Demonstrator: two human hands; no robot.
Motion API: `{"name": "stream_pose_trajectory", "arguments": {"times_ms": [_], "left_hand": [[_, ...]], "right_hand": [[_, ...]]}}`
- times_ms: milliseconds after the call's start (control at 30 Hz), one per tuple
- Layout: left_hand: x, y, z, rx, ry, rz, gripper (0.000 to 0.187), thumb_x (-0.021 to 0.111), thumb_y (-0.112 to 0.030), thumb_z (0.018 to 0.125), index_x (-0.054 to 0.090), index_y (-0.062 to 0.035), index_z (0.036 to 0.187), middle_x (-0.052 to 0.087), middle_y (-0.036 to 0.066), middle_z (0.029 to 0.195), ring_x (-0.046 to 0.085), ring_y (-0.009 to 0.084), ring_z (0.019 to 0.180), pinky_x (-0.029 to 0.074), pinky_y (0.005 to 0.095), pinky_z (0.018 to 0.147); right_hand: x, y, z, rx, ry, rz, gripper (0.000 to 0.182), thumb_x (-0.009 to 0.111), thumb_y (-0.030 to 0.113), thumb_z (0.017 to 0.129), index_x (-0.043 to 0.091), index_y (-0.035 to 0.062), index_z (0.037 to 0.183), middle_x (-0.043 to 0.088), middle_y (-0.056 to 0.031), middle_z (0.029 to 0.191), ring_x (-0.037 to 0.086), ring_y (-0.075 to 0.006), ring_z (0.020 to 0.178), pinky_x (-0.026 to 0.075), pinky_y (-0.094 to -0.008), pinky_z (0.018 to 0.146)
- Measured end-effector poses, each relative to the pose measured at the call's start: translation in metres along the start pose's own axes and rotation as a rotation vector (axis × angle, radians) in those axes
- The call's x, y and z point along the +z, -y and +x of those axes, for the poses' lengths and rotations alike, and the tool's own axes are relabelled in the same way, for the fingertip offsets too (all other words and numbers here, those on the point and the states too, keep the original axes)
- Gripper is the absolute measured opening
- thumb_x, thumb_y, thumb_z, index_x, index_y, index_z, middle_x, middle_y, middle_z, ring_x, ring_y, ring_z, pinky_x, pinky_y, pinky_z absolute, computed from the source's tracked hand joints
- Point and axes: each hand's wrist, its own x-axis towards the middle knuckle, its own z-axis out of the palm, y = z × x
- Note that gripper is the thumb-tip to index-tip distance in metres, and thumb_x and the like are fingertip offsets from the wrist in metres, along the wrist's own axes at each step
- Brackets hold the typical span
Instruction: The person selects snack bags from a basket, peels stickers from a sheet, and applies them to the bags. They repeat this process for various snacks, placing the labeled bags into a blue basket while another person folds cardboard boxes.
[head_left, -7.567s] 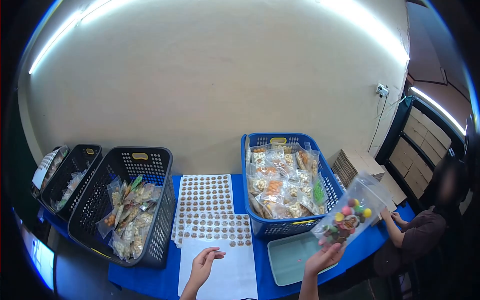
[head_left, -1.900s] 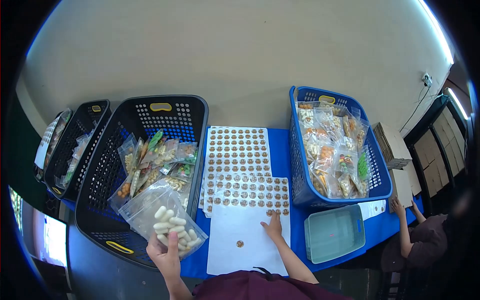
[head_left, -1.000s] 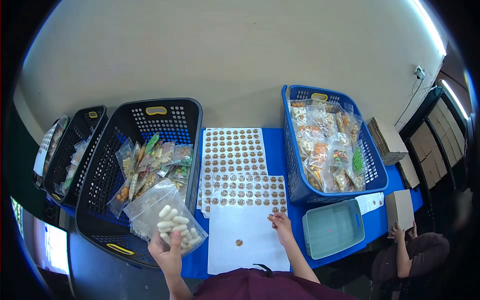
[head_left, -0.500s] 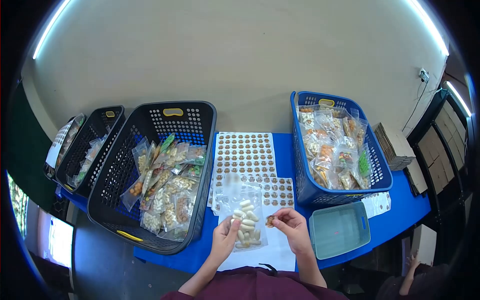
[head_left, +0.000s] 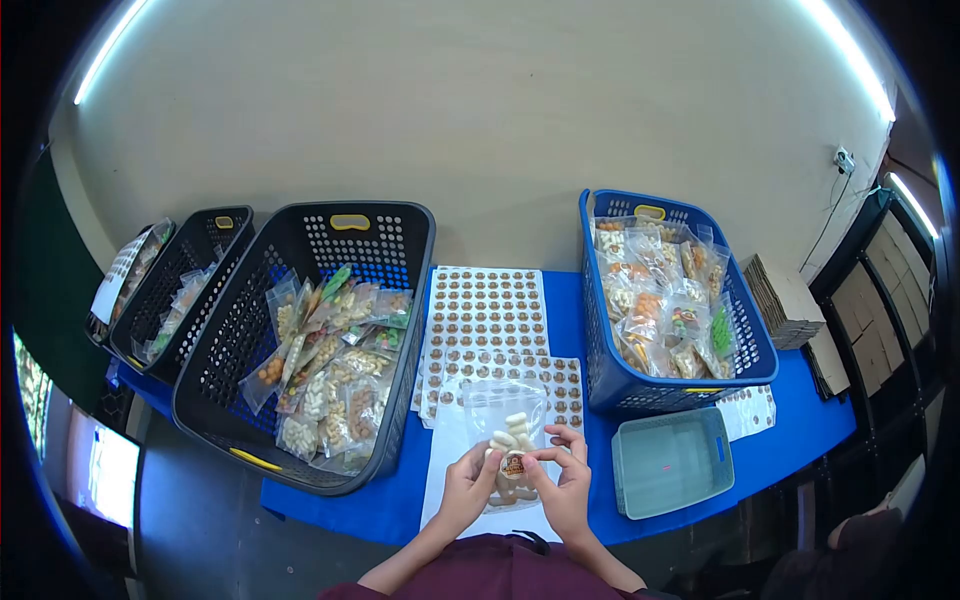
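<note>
A clear plastic bag point(head_left: 507, 402) of white, oblong sweets or nuts is held upright in front of me. My left hand point(head_left: 468, 490) pinches its left side, thumb on the front. My right hand point(head_left: 563, 488) grips the right side, with its thumb at the edge of a round brown sticker point(head_left: 513, 464) on the bag's front. Both hands are closed on the bag. Under and behind it lie sheets of round brown stickers point(head_left: 487, 310), with a plain white sheet point(head_left: 450, 470) nearer me.
A large black basket point(head_left: 300, 480) of filled bags stands left, with smaller black baskets point(head_left: 236, 222) beyond. On the right are a blue basket point(head_left: 690, 392) of bags, a pale green tray point(head_left: 670, 470) and stacked cardboard point(head_left: 785, 300). A blue cloth point(head_left: 330, 515) covers the table.
My right hand has moved left to the bag, bringing the sticker from beside it onto the bag's front. The bag has shifted slightly right and down.
</note>
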Motion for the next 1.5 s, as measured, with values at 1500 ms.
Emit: {"name": "stream_pose_trajectory", "arguments": {"times_ms": [1500], "left_hand": [[-0.035,0.016,0.017,-0.197,0.306,-0.162,0.033,0.058,-0.009,0.080,0.046,0.0005,0.110,0.056,0.002,0.094,0.054,0.0067,0.083,0.044,0.0208,0.069]], "right_hand": [[0.031,-0.041,-0.001,0.381,0.063,0.532,0.017,0.059,0.010,0.079,0.053,-0.0026,0.088,0.059,-0.0060,0.082,0.055,-0.0075,0.072,0.044,-0.0204,0.062]]}}
